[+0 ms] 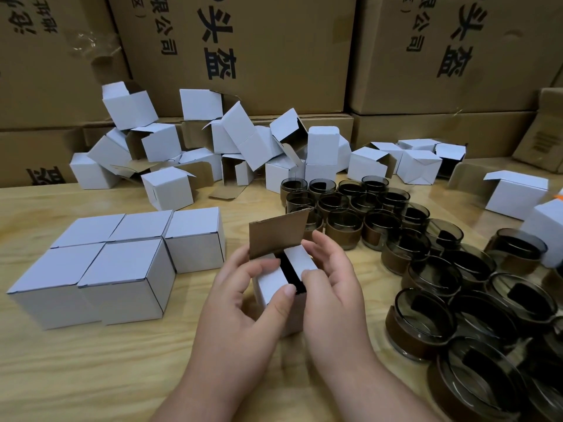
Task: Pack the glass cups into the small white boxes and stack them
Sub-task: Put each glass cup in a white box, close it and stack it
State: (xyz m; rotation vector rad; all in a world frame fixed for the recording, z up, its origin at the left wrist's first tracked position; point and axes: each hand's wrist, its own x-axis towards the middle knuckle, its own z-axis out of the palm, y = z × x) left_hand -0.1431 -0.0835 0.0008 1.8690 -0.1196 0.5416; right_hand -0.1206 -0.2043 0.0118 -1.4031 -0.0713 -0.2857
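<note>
Both hands, left hand (243,287) and right hand (332,281), pinch the upright small white box (274,284), side flaps folded inward, lid flap (277,236) standing above the fingers.

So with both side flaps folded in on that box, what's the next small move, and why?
Probably fold the upright brown lid flap down and tuck it in. The left hand and right hand already press the two white side flaps over the box, something dark shows in the gap, and only the lid stands open. Closed boxes wait to the left.
</note>
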